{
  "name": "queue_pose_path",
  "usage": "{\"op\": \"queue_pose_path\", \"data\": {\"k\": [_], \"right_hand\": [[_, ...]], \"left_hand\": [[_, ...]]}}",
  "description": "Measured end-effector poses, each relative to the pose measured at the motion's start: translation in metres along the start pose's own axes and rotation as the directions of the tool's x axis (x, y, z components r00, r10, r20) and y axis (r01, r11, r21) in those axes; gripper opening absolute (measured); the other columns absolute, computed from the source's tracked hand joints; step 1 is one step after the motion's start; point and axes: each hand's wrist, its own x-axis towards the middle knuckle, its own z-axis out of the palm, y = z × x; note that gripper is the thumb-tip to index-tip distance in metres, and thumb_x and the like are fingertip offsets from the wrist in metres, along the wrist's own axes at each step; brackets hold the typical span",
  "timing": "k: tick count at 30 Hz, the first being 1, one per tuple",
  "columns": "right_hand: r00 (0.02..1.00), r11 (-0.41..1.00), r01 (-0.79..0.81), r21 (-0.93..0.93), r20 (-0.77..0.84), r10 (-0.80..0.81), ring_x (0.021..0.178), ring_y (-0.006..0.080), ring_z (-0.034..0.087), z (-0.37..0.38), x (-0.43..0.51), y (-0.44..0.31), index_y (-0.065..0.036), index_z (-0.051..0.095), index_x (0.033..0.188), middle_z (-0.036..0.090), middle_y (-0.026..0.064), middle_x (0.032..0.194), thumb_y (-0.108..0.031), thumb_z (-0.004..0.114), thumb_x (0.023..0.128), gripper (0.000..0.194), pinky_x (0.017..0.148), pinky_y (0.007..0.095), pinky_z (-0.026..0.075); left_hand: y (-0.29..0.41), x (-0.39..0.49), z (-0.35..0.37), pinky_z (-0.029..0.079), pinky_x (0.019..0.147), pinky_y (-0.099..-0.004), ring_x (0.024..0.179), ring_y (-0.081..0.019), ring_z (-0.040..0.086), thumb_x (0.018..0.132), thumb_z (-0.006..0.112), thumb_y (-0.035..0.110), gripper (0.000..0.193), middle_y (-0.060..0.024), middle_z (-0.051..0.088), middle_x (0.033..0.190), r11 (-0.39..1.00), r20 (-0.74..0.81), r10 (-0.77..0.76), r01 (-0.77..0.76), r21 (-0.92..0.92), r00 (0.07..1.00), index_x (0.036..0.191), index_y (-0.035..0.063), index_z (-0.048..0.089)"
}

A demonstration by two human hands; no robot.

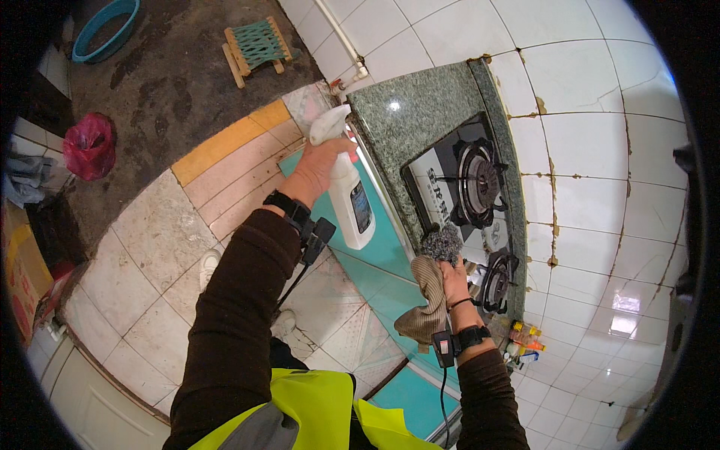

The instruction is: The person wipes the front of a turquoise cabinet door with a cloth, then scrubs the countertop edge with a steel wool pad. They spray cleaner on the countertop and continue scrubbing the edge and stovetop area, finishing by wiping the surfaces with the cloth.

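My left hand grips a white spray bottle by its neck, just below the white trigger head. The bottle bears a dark label and hangs in front of the turquoise cabinet doors, beside the counter edge. In my right hand are a grey scouring ball and a brown striped cloth that drapes down past the counter edge. The scouring ball is over the near edge of a gas hob; whether it touches the surface I cannot tell.
A granite counter carries the hob, with a front burner and another burner. Several bottles stand at its far end against the tiled wall. On the floor are a folding stool, a pink plastic bag and a blue basin.
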Motion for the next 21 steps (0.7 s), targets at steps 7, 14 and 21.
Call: {"op": "queue_pose_path", "data": {"k": [7,14,21], "right_hand": [[0.962,0.917,0.271,-0.295,0.107,-0.25,0.084,0.0194,0.058,0.0,0.006,0.004,-0.002,0.052,0.116,0.063,0.0046,0.097,-0.005,0.048,0.092,0.024,0.077,0.0322,0.047],[0.996,0.998,0.068,0.011,0.049,-0.068,0.083,0.0143,0.054,0.007,-0.006,-0.014,-0.002,0.052,0.12,0.061,0.0035,0.1,-0.006,0.052,0.086,0.034,0.078,0.0277,0.045],[0.996,0.994,0.07,0.085,0.04,-0.073,0.083,0.0142,0.055,0.011,-0.006,-0.016,-0.002,0.055,0.116,0.062,0.0025,0.099,-0.004,0.053,0.085,0.031,0.079,0.0275,0.045]], "left_hand": [[-0.005,-0.004,-0.001,0.051,0.072,-0.0347,0.087,-0.0188,0.06,0.071,0.073,0.017,0.035,-0.0034,0.061,0.092,0.999,0.002,-0.035,0.035,0.01,0.999,0.103,0.0076,0.064],[-0.001,-0.004,0.0,0.049,0.07,-0.0321,0.082,-0.0155,0.058,0.071,0.073,0.014,0.036,-0.0033,0.061,0.089,0.992,0.135,0.118,-0.123,0.027,0.984,0.105,0.007,0.062],[0.002,0.0,-0.002,0.047,0.066,-0.0323,0.074,-0.0171,0.058,0.068,0.072,0.008,0.03,-0.0045,0.06,0.081,0.976,0.057,0.164,-0.171,0.133,0.985,0.096,0.0061,0.061]]}}
